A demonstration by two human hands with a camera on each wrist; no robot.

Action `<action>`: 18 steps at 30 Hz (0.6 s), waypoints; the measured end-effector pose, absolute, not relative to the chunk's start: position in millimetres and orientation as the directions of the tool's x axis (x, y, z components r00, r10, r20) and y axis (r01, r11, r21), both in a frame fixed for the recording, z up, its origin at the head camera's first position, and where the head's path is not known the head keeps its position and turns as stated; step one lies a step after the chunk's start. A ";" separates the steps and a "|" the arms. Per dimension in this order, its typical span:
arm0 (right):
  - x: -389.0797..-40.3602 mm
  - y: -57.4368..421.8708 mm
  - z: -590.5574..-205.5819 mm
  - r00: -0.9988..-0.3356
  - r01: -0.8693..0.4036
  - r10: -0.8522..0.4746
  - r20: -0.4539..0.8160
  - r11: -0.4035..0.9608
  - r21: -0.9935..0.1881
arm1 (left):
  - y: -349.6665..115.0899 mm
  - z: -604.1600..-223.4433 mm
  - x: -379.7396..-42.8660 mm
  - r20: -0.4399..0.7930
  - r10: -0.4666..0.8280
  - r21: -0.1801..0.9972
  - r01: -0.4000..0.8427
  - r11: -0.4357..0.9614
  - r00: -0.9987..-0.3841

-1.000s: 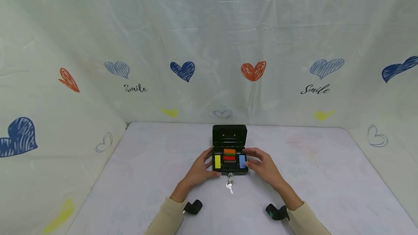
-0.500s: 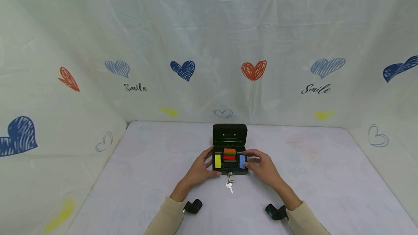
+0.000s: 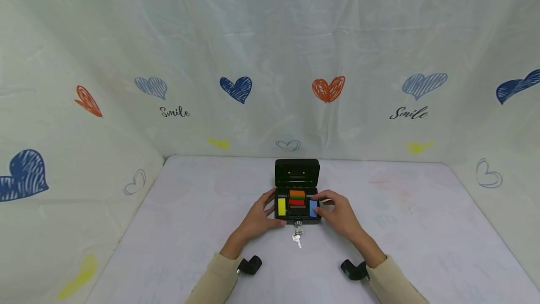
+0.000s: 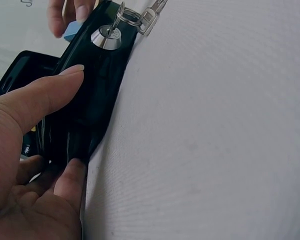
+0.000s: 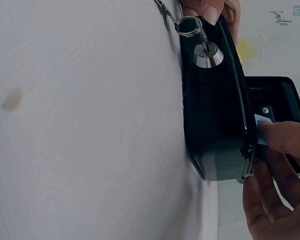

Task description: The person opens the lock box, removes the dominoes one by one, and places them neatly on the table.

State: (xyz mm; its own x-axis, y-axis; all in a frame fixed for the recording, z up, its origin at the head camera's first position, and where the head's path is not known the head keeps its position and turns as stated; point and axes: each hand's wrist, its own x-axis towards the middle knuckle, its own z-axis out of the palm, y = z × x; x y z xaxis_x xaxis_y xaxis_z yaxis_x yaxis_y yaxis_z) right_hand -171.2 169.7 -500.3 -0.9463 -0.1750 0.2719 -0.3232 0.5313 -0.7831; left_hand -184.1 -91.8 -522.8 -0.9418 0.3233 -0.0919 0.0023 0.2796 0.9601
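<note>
A black cash box (image 3: 297, 166) stands on the table with its lid raised. My left hand (image 3: 256, 220) holds its left side, thumb on the front wall and fingers around the end, as the left wrist view shows. At the right end of the box my right hand (image 3: 341, 216) pinches a blue block (image 3: 313, 207) between thumb and fingers. The left wrist view shows the blue block (image 4: 71, 31) above the rim. Inside the box lie a yellow block (image 3: 281, 207), an orange block (image 3: 296, 193) and a red block (image 3: 296, 202). A green strip shows between orange and red.
A key sits in the silver lock (image 5: 208, 57) at the front, and a second key (image 3: 297, 240) hangs from its ring. The white-covered table (image 3: 202, 191) ends at a curtain (image 3: 278, 50) printed with hearts. Black wrist cameras (image 3: 251, 265) sit at both sleeves.
My right thumb and fingers have moved slightly left, further over the blue block. The left hand keeps its hold, and the view has tilted a little.
</note>
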 end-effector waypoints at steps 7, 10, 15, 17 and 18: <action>-172.1 169.2 -497.7 -0.952 -0.306 -0.177 0.250 0.527 -0.793 | -92.0 -521.7 -184.2 -0.090 0.328 0.963 0.002 0.270 -0.940; -172.3 169.3 -497.5 -0.954 -0.299 -0.176 0.242 0.514 -0.804 | -91.8 -521.3 -184.0 -0.091 0.327 0.962 0.002 0.273 -0.941; -172.8 169.5 -498.6 -0.958 -0.285 -0.187 0.219 0.511 -0.811 | -91.3 -520.8 -183.8 -0.089 0.325 0.961 0.005 0.277 -0.942; -172.8 169.6 -499.2 -0.959 -0.281 -0.189 0.213 0.516 -0.809 | -91.3 -520.5 -183.5 -0.087 0.325 0.962 0.005 0.274 -0.942; -172.7 169.6 -499.5 -0.959 -0.280 -0.188 0.212 0.516 -0.809 | -91.3 -520.3 -183.4 -0.087 0.325 0.962 0.005 0.274 -0.942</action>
State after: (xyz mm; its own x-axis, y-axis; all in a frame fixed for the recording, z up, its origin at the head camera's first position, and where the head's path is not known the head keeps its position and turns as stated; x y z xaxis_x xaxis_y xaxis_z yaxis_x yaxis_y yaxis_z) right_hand -172.7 169.6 -499.5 -0.9591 -0.1880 0.2117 -0.2799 0.5162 -0.8094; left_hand -183.4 -91.3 -520.3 -0.9417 0.3249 -0.0873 0.0053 0.2738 0.9618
